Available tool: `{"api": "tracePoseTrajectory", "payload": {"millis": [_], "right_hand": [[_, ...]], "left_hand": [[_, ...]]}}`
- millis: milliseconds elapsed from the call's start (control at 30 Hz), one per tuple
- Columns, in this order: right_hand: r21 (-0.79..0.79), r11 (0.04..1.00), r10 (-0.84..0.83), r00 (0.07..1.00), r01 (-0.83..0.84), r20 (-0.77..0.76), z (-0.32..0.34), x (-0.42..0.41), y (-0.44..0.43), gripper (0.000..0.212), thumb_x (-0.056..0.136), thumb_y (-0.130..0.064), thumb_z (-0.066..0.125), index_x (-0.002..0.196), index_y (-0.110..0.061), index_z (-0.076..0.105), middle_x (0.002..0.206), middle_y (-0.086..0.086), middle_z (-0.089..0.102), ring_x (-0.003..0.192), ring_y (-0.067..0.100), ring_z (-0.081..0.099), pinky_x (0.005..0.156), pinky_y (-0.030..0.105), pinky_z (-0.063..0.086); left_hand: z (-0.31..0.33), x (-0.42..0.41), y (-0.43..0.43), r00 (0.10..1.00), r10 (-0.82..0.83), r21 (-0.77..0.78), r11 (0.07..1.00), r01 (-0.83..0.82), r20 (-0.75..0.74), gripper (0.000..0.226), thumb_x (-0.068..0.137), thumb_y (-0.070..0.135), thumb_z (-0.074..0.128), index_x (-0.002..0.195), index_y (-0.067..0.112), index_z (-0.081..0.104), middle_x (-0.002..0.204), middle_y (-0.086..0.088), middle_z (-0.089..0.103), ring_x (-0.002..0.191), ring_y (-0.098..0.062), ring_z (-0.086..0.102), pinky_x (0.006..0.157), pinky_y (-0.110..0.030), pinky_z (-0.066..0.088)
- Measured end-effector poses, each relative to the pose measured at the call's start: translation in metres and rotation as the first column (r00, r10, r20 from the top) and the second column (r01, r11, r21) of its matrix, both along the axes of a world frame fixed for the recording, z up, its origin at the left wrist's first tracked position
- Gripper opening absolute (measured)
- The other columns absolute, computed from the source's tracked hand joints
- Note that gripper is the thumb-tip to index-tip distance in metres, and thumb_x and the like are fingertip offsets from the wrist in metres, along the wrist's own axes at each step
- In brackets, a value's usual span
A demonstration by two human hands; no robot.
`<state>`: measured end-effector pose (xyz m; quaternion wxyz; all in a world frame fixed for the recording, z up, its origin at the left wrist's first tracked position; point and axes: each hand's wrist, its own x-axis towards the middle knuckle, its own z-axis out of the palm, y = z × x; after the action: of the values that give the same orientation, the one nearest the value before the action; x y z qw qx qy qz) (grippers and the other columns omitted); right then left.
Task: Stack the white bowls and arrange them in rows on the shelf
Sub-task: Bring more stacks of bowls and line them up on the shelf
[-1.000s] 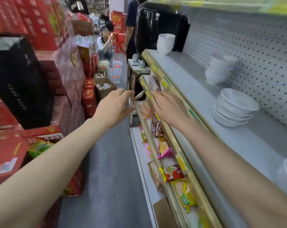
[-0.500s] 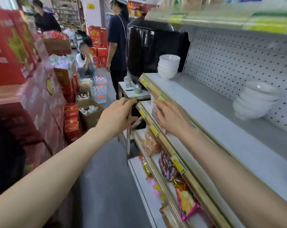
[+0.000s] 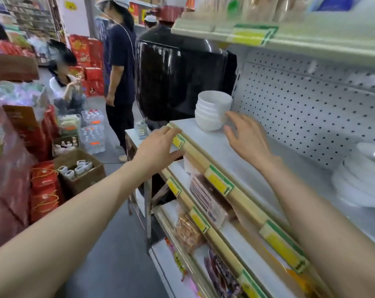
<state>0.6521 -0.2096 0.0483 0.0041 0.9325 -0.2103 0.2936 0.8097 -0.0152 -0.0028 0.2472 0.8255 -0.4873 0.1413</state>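
Note:
A stack of deep white bowls (image 3: 211, 109) stands upright at the far end of the grey shelf (image 3: 266, 181). My right hand (image 3: 245, 137) is over the shelf just right of that stack, fingers spread, fingertips at or very near the lowest bowls, holding nothing. My left hand (image 3: 160, 148) is open at the shelf's front corner, fingers lying on the wooden price rail (image 3: 242, 195). A second stack of wider white bowls (image 3: 363, 183), blurred, sits at the right edge against the pegboard.
A large black object (image 3: 178, 82) stands behind the far bowl stack. Snack packets (image 3: 206, 203) fill the lower shelves. In the aisle one person stands (image 3: 120, 67) and another crouches (image 3: 64, 82) among red boxes, a cardboard carton (image 3: 79, 168) and bottled-water packs.
Both hands moved forward along the shelf. The right hand went from the front rail up onto the shelf beside the far bowl stack; the left reached the rail's corner. The view tilted up.

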Motion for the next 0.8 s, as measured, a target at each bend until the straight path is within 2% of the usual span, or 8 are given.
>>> {"api": "tracePoseTrajectory", "payload": {"millis": [100, 200, 300, 433, 533, 600, 700, 800], "right_hand": [[0.03, 0.998, -0.058, 0.998, 0.057, 0.035, 0.014, 0.03, -0.034, 0.042, 0.097, -0.031, 0.043, 0.137, -0.021, 0.05, 0.121, 0.005, 0.063, 0.104, 0.029, 0.059, 0.086, 0.038, 0.048], [0.145, 0.983, -0.125, 0.99, 0.114, 0.07, 0.028, 0.061, -0.063, 0.043, 0.099, -0.036, 0.039, 0.14, -0.027, 0.046, 0.13, 0.003, 0.059, 0.112, 0.026, 0.057, 0.095, 0.038, 0.047], [0.24, 0.958, -0.19, 0.975, 0.157, 0.12, 0.041, 0.088, -0.083, 0.039, 0.101, -0.036, 0.036, 0.135, -0.022, 0.049, 0.129, 0.007, 0.061, 0.113, 0.028, 0.058, 0.097, 0.04, 0.046], [0.388, 0.897, -0.253, 0.965, 0.21, 0.064, 0.044, 0.116, -0.102, 0.042, 0.103, -0.039, 0.033, 0.136, -0.02, 0.051, 0.134, 0.004, 0.059, 0.122, 0.027, 0.054, 0.102, 0.038, 0.041], [0.499, 0.834, -0.271, 0.963, 0.236, -0.003, 0.041, 0.131, -0.114, 0.036, 0.1, -0.046, 0.029, 0.109, -0.032, 0.061, 0.119, -0.004, 0.06, 0.113, 0.021, 0.054, 0.094, 0.037, 0.042], [0.611, 0.758, -0.286, 0.958, 0.229, -0.004, 0.04, 0.138, -0.115, 0.038, 0.1, -0.05, 0.029, 0.09, -0.029, 0.059, 0.107, 0.0, 0.063, 0.101, 0.023, 0.059, 0.087, 0.036, 0.047], [0.817, 0.557, -0.323, 0.945, 0.148, 0.049, 0.037, 0.146, -0.109, 0.047, 0.1, -0.053, 0.033, 0.116, -0.022, 0.064, 0.109, 0.004, 0.07, 0.099, 0.021, 0.066, 0.09, 0.038, 0.055], [0.849, 0.504, -0.38, 0.923, 0.158, 0.054, 0.033, 0.156, -0.106, 0.042, 0.101, -0.049, 0.033, 0.12, -0.022, 0.06, 0.11, 0.003, 0.069, 0.096, 0.021, 0.065, 0.086, 0.036, 0.054]], "left_hand": [[0.007, 0.039, -0.041, 0.998, -0.049, 0.035, 0.998, 0.05, -0.039, 0.077, 0.084, 0.055, 0.065, 0.146, 0.019, 0.038, 0.141, -0.003, 0.048, 0.126, -0.024, 0.049, 0.097, -0.039, 0.047], [0.014, 0.073, -0.081, 0.99, -0.072, 0.068, 0.994, 0.08, -0.119, 0.088, 0.081, 0.06, 0.067, 0.149, 0.017, 0.032, 0.147, -0.005, 0.043, 0.131, -0.025, 0.044, 0.104, -0.039, 0.043], [0.015, 0.102, -0.112, 0.961, -0.083, 0.079, 0.991, 0.107, -0.262, 0.099, 0.076, 0.065, 0.068, 0.152, 0.016, 0.026, 0.151, -0.004, 0.039, 0.135, -0.023, 0.042, 0.106, -0.04, 0.042], [0.006, 0.129, -0.144, 0.898, -0.125, 0.091, 0.98, 0.179, -0.421, 0.112, 0.068, 0.069, 0.072, 0.153, 0.018, 0.02, 0.154, -0.001, 0.035, 0.138, -0.022, 0.04, 0.108, -0.041, 0.041], [0.002, 0.148, -0.167, 0.842, -0.193, 0.075, 0.961, 0.266, -0.504, 0.116, 0.063, 0.069, 0.075, 0.152, 0.02, 0.021, 0.153, 0.0, 0.037, 0.137, -0.021, 0.041, 0.108, -0.042, 0.041], [0.0, 0.159, -0.18, 0.806, -0.253, 0.071, 0.937, 0.341, -0.535, 0.116, 0.059, 0.069, 0.077, 0.151, 0.021, 0.024, 0.148, 0.002, 0.043, 0.132, -0.02, 0.046, 0.105, -0.04, 0.044], [0.0, 0.171, -0.195, 0.757, -0.342, 0.071, 0.888, 0.454, -0.556, 0.108, 0.059, 0.064, 0.08, 0.145, 0.023, 0.031, 0.133, 0.011, 0.052, 0.119, -0.014, 0.052, 0.097, -0.033, 0.047], [0.002, 0.18, -0.208, 0.706, -0.436, 0.045, 0.834, 0.55, -0.558, 0.106, 0.056, 0.065, 0.081, 0.142, 0.026, 0.034, 0.129, 0.015, 0.053, 0.117, -0.01, 0.053, 0.095, -0.029, 0.046]]}}
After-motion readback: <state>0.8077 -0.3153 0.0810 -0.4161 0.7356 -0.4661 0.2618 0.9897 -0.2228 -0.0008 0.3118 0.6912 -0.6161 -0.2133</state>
